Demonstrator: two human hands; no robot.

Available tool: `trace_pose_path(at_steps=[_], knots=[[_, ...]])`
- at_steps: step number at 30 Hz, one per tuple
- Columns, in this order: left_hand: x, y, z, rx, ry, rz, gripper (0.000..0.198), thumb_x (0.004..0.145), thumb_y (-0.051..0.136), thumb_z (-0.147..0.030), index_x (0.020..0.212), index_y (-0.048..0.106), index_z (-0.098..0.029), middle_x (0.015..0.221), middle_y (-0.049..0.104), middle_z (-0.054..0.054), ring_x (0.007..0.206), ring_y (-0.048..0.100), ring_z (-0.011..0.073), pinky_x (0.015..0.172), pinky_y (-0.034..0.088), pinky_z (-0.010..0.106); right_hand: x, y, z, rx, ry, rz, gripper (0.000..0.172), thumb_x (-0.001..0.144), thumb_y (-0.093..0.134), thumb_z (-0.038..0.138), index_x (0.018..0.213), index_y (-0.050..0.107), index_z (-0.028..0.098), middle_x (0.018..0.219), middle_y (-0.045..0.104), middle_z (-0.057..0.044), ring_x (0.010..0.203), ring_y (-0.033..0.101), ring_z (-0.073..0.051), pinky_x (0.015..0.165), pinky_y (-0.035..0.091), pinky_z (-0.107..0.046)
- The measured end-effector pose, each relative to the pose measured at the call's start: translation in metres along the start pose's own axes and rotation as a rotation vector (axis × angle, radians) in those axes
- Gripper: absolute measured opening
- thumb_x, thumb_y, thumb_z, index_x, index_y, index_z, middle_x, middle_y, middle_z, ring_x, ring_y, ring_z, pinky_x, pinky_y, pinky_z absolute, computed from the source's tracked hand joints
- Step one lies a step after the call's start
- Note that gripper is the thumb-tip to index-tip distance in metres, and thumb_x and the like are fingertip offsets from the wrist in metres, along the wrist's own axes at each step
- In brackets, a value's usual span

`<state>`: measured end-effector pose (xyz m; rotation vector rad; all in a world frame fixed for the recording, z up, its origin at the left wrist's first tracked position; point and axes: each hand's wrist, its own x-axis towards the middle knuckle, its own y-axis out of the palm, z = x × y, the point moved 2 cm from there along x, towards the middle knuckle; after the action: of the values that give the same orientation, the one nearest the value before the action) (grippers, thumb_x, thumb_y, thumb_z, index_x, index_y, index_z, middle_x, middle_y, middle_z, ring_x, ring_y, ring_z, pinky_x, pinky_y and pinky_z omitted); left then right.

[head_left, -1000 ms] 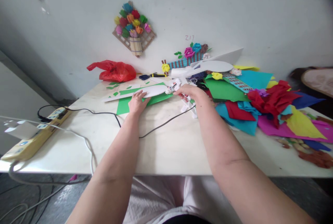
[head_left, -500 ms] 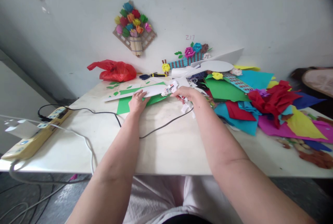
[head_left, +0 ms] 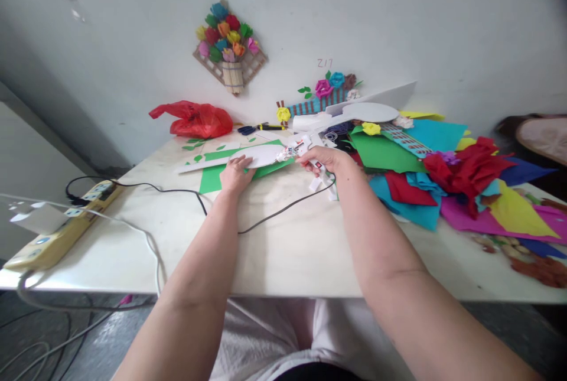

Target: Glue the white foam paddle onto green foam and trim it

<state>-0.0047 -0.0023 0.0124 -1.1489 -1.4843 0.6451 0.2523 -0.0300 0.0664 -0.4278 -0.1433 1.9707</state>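
Observation:
My right hand (head_left: pixel 319 160) is closed round the handle of a white hot glue gun (head_left: pixel 303 143), whose black cord trails below the hand. The gun's nozzle points left toward the right end of a white board cutout (head_left: pixel 263 156), rounded on one side with a long thin strip at the left. Whether the nozzle touches it, I cannot tell. My left hand (head_left: pixel 237 175) holds the cutout's near edge, fingers over its top and thumb to the right. Beneath the cutout lies a green sheet (head_left: pixel 210 180).
A yellow power strip (head_left: pixel 62 227) with cables lies at the left. Behind are a red plastic bag (head_left: pixel 201 120), scissors (head_left: pixel 246 130) and a yellow-black cutter (head_left: pixel 271 127). Coloured sheets and crumpled red paper (head_left: pixel 465 162) pile up at the right. White scraps (head_left: pixel 325 183) lie under my right hand.
The glue gun and my right hand have shifted slightly right. The white cutout has turned so more of its rounded face shows, while my left hand stays almost in place.

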Motion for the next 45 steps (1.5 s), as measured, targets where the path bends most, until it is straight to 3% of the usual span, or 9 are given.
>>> trace_pose_path(at_steps=[6, 15, 21, 27, 32, 38, 45], knots=[[-0.002, 0.000, -0.004, 0.090, 0.041, 0.187, 0.050, 0.073, 0.054, -0.037, 0.123, 0.059, -0.032, 0.137, 0.050, -0.004, 0.128, 0.041, 0.0243, 0.101, 0.039, 0.036, 0.006, -0.006, -0.006, 0.100, -0.064, 0.036, 0.015, 0.070, 0.063, 0.025, 0.064, 0.056, 0.014, 0.050, 0.049, 0.002, 0.040, 0.038, -0.007, 0.034, 0.034, -0.020], [-0.001, -0.004, -0.011, 0.110, 0.007, 0.308, 0.051, 0.079, 0.043, -0.042, 0.129, 0.053, -0.033, 0.144, 0.041, -0.006, 0.133, 0.035, 0.0248, 0.106, 0.031, 0.041, 0.008, -0.003, -0.008, 0.210, -0.056, -0.022, 0.012, 0.071, 0.063, 0.023, 0.068, 0.057, 0.013, 0.051, 0.051, 0.002, 0.037, 0.036, -0.005, 0.036, 0.034, -0.019], [0.000, -0.004, -0.011, 0.165, 0.001, 0.261, 0.045, 0.082, 0.039, -0.042, 0.124, 0.057, -0.037, 0.142, 0.044, -0.008, 0.133, 0.034, 0.0243, 0.107, 0.025, 0.046, 0.011, 0.001, -0.008, 0.229, -0.080, -0.030, 0.014, 0.070, 0.063, 0.024, 0.066, 0.056, 0.013, 0.048, 0.052, 0.002, 0.033, 0.034, -0.005, 0.035, 0.036, -0.020], [0.000, 0.006, -0.009, 0.144, 0.045, 0.255, 0.052, 0.090, 0.028, -0.051, 0.135, 0.046, -0.032, 0.148, 0.035, -0.004, 0.140, 0.019, 0.0212, 0.113, 0.012, 0.045, 0.026, 0.005, -0.015, 0.318, -0.092, -0.080, 0.014, 0.072, 0.063, 0.023, 0.065, 0.056, 0.012, 0.046, 0.053, 0.001, 0.032, 0.035, -0.006, 0.034, 0.036, -0.020], [-0.001, 0.013, -0.006, 0.113, 0.045, 0.336, 0.055, 0.091, 0.027, -0.050, 0.140, 0.039, -0.028, 0.151, 0.030, -0.002, 0.140, 0.020, 0.0207, 0.114, 0.013, 0.043, 0.033, 0.013, -0.017, 0.411, -0.086, -0.197, 0.008, 0.076, 0.058, 0.017, 0.070, 0.057, 0.012, 0.052, 0.062, -0.004, 0.032, 0.040, -0.006, 0.036, 0.037, -0.019], [0.002, 0.015, -0.005, 0.094, 0.019, 0.343, 0.055, 0.089, 0.030, -0.053, 0.138, 0.041, -0.031, 0.151, 0.030, -0.002, 0.140, 0.021, 0.0197, 0.113, 0.016, 0.042, 0.040, 0.025, -0.018, 0.519, -0.077, -0.299, 0.008, 0.081, 0.057, 0.017, 0.077, 0.057, 0.011, 0.058, 0.065, -0.005, 0.048, 0.060, -0.013, 0.043, 0.047, -0.020], [0.002, 0.014, -0.008, 0.079, -0.013, 0.327, 0.053, 0.086, 0.034, -0.054, 0.135, 0.044, -0.033, 0.150, 0.032, -0.003, 0.139, 0.023, 0.0203, 0.113, 0.016, 0.045, 0.056, 0.040, -0.024, 0.623, -0.130, -0.352, 0.011, 0.078, 0.065, 0.018, 0.079, 0.056, 0.012, 0.059, 0.059, 0.000, 0.049, 0.058, -0.010, 0.056, 0.054, -0.023]])
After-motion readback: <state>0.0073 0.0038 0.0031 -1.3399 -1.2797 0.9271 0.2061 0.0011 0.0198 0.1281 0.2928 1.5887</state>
